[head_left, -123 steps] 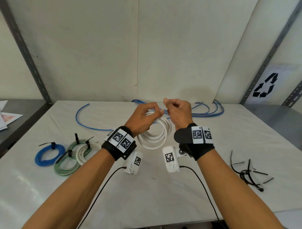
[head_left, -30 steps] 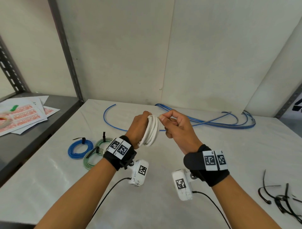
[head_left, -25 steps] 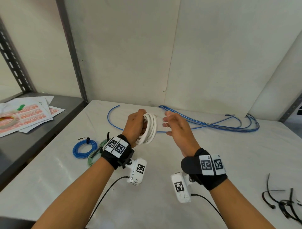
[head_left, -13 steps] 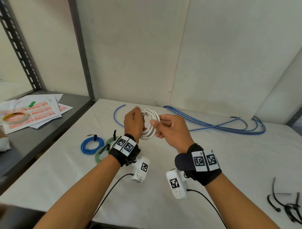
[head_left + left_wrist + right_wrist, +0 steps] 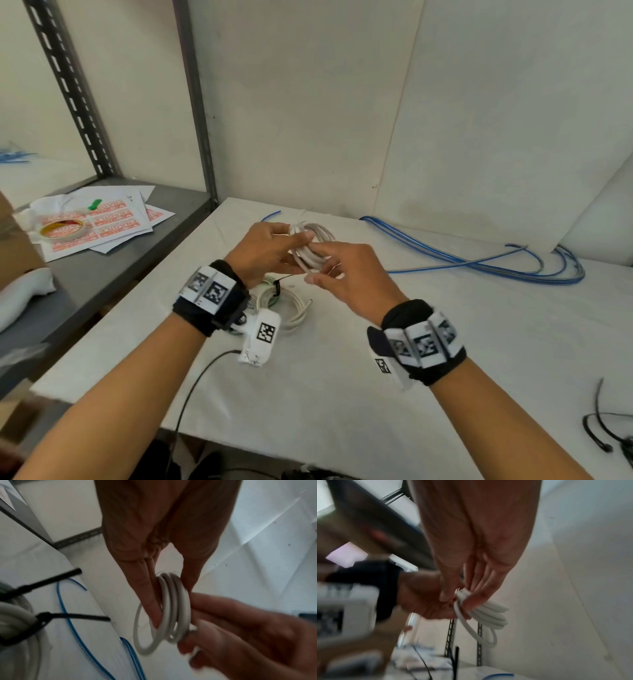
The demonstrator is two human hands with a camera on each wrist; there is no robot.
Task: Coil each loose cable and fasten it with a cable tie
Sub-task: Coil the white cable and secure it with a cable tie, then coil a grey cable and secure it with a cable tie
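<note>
A coiled white cable [image 5: 312,247] hangs in the air between both hands, above the white table [image 5: 342,394]. My left hand [image 5: 295,240] has fingers through the loops and pinches them with the thumb, as the left wrist view shows on the white cable [image 5: 173,601]. Thumb and fingers of my right hand [image 5: 319,271] pinch the near side of the same white cable [image 5: 485,610]. No tie shows on it. A long loose blue cable [image 5: 479,263] lies at the back right. Loose black cable ties [image 5: 608,440] lie at the far right front.
Under my left wrist lie tied coils, a white one [image 5: 289,306] with a black tie [image 5: 276,287]; their ties [image 5: 73,618] show in the left wrist view. A grey shelf [image 5: 113,267] on the left holds papers and a tape roll [image 5: 61,228].
My view has swung left and both hands carried the white coil left, above the tied coils. The right hand let go about a second ago, then took hold of the coil again.
</note>
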